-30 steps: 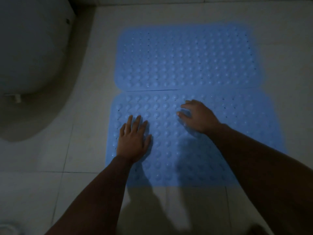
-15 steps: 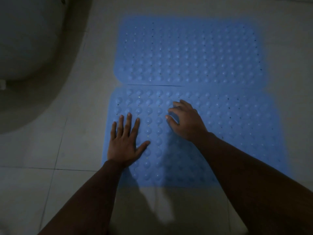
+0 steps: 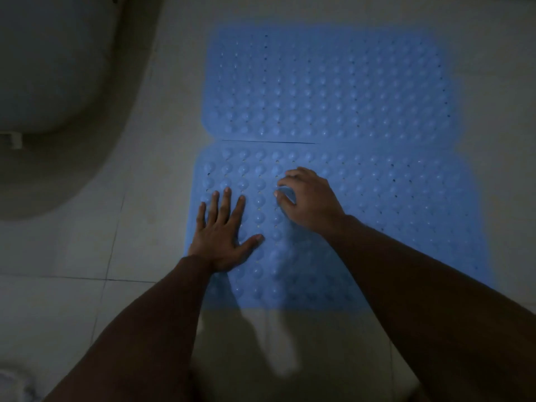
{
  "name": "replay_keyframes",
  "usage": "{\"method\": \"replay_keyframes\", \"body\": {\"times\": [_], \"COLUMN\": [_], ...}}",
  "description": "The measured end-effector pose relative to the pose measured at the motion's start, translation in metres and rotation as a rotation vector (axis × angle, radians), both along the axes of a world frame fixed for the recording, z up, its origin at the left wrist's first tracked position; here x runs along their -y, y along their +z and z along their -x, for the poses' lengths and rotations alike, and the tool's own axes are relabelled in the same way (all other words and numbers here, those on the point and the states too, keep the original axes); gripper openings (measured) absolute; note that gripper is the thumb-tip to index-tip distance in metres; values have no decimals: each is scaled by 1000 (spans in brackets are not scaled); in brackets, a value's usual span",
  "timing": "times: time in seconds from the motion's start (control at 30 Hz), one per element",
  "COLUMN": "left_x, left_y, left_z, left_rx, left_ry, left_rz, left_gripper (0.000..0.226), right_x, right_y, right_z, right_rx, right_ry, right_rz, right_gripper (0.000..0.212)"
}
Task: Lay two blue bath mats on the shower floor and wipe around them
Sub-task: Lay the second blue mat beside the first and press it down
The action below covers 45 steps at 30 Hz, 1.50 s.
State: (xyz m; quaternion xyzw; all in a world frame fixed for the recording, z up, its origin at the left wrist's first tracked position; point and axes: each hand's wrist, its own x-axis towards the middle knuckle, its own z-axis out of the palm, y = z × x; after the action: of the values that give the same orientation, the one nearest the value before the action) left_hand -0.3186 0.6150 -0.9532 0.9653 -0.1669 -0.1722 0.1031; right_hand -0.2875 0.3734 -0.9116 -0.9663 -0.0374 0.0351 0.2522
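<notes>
Both mats are lying on the pale tiled shower floor (image 3: 87, 245). The far blue rubber bath mat with raised bumps and small drain holes (image 3: 327, 82) is sitting flat; the near blue studded rubber mat (image 3: 391, 221) is butting against its near edge, with a thin dark seam showing along the left part of the join.

You are pressing the near mat down. Your left hand (image 3: 223, 236) is lying flat on it, fingers straight and spread, thumb out to the right. Your right hand (image 3: 307, 198) is resting just beside it with fingers curled, fingertips digging at the bumps; it is holding nothing that shows.

Judgement: the laying step is looking all but done, with only seating left. Wiping is not yet begun; no cloth is in view.

Orientation: each mat's long axis is running left to right across the view, the two stacked near and far. The near mat is sitting slightly further left. A dark rounded fixture (image 3: 58, 82) is standing well to their left.
</notes>
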Motion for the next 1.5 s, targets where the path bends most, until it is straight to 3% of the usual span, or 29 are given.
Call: {"method": "replay_keyframes", "body": {"times": [0.07,0.2,0.5,0.77,0.9,1.0,1.07,1.17,1.5], "left_x": [-6,-13,-34,-48,-51,-49,-42,-19,99], "left_y": [12,22,14,9,10,16,18,19,-4], "left_z": [-7,-5,7,2,-4,-8,-8,-8,43], "left_rx": [22,250,283,257,265,277,276,317,226], "left_ry": [2,46,93,90,110,161,192,200,-166], "left_rz": [35,40,-6,-2,18,26,49,95,139], "left_gripper": [75,46,43,45,47,47,46,44,55], "right_x": [-16,-62,-105,-104,-103,-94,-80,-47,41], "right_y": [10,3,-50,-51,-40,-9,20,41,2], "right_z": [4,31,75,77,72,40,7,-26,13], "right_rx": [-81,-178,-136,-90,-248,-495,-564,-435,-120], "right_ry": [27,130,48,69,125,201,167,64,-124], "right_rz": [37,90,338,317,266,181,99,59,-80], "right_gripper": [36,54,82,92,109,97,69,46,37]}}
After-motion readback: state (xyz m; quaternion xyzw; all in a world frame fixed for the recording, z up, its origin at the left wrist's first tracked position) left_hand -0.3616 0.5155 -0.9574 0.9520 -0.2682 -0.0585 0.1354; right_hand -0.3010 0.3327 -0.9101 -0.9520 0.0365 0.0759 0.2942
